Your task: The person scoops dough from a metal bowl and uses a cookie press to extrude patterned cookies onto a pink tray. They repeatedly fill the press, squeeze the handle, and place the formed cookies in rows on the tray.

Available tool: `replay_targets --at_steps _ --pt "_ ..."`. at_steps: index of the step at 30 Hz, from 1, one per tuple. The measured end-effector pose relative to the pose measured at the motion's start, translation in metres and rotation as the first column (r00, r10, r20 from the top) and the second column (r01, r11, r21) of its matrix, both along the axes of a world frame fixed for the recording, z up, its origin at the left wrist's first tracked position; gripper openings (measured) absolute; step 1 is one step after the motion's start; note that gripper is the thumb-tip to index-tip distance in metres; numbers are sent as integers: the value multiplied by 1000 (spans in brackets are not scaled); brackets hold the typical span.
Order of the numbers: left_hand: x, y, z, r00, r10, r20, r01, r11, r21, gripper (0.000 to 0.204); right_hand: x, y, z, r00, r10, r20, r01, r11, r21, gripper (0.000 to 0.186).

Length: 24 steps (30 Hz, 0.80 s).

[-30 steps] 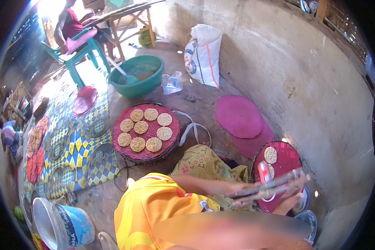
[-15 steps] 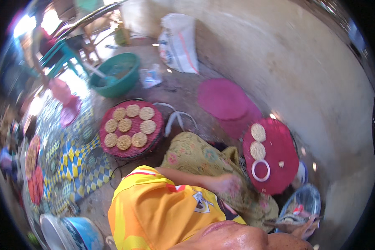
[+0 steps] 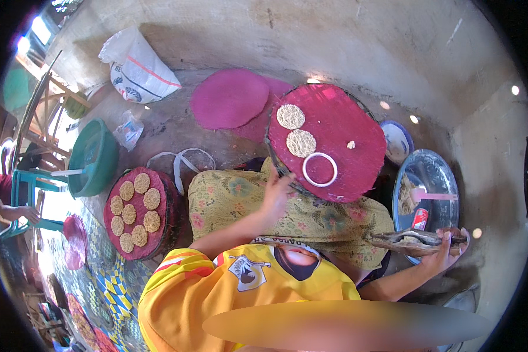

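My left hand (image 3: 277,193) is closed at the near left rim of a round tray (image 3: 352,117) covered in dark red cloth, which rests by my knees. On the cloth lie two pale round grainy cakes (image 3: 291,117), a white ring (image 3: 335,169) and a small crumb (image 3: 351,144). My right hand (image 3: 447,251) grips the right end of a long, weathered, split piece of wood (image 3: 413,241), held over the near edge of a metal basin (image 3: 453,176). Inside the basin are a pink spatula (image 3: 434,196), a red can (image 3: 420,219) and grainy pale food (image 3: 406,195).
A second red-topped round stand (image 3: 158,232) with several cakes is at my left. Beyond it stand a green basin (image 3: 102,176), a white sack (image 3: 141,67) and pink round mats (image 3: 229,98). A blue-rimmed bowl (image 3: 398,144) sits beside the basin. Another person's hand (image 3: 26,215) shows far left.
My view has swung to the right. The left hand has gone from over my lap to the tray's rim. My right hand with the wood now shows clearly near the basin.
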<state>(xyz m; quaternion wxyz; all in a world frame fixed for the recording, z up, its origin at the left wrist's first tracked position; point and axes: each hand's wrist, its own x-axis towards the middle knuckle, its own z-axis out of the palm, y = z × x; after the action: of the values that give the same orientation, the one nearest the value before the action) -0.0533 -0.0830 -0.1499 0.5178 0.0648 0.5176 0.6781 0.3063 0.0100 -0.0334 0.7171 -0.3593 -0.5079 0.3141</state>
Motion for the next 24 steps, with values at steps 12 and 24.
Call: replay_targets --at_steps 12,24 --pt "-141 61 -14 890 -151 -430 38 965 -260 61 0 1 -4 996 85 -36 -84 996 27 41" --pt "45 33 57 -236 308 -922 561 817 130 58 -116 -5 35 824 556 -111 -564 824 -54 43"
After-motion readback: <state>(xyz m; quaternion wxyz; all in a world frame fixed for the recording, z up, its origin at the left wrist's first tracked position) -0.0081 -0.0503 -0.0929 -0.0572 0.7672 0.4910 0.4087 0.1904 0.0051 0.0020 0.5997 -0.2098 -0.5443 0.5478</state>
